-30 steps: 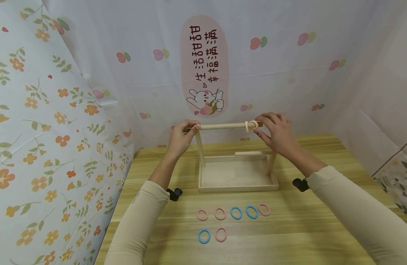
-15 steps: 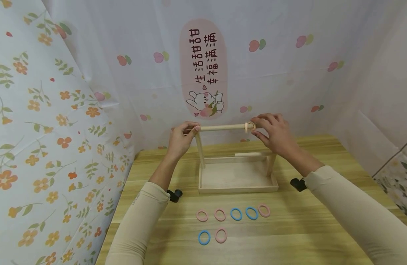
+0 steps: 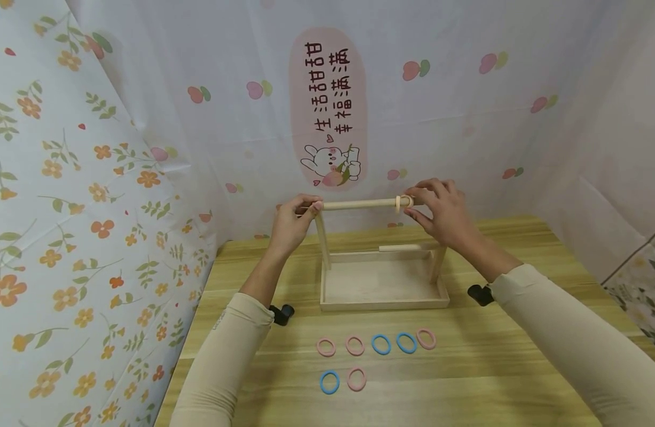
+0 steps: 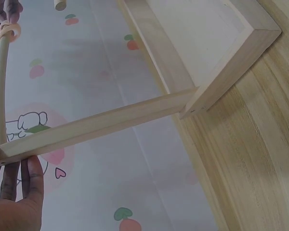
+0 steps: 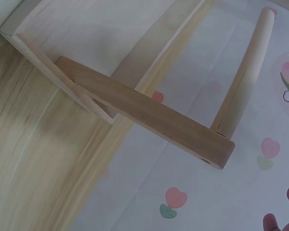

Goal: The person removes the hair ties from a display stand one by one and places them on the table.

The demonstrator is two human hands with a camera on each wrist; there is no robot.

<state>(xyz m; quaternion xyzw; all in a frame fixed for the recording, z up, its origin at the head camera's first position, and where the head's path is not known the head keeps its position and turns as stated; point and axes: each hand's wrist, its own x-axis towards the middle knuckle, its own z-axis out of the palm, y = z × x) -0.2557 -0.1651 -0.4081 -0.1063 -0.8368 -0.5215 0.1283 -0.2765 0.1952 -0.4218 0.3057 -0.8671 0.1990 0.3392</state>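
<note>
A wooden rack [image 3: 383, 306] stands on the table, with a tray base and two posts carrying rods. My left hand [image 3: 292, 228] grips the top of the left post [image 4: 96, 122], where the long upper rod [image 3: 359, 204] begins. Toward the rod's free right end, one peach ring [image 3: 398, 204] hangs around it. A second peach ring [image 3: 409, 201] is at that end, pinched between thumb and fingers of my right hand [image 3: 441, 213]. In the left wrist view the two peach rings [image 4: 9, 32] overlap. The shorter lower rod [image 5: 248, 72] juts from the right post [image 5: 149, 115].
In front of the rack lie several pink rings [image 3: 354, 346] and blue rings [image 3: 381, 344] on the wooden table [image 3: 466, 379]. Small black objects sit beside each forearm, one left [image 3: 282, 314] and one right [image 3: 480, 295]. A printed cloth [image 3: 226, 142] hangs behind.
My right hand has shifted a little left, bringing the second peach ring closer to the first at the rod's end. My left hand keeps its grip on the post.
</note>
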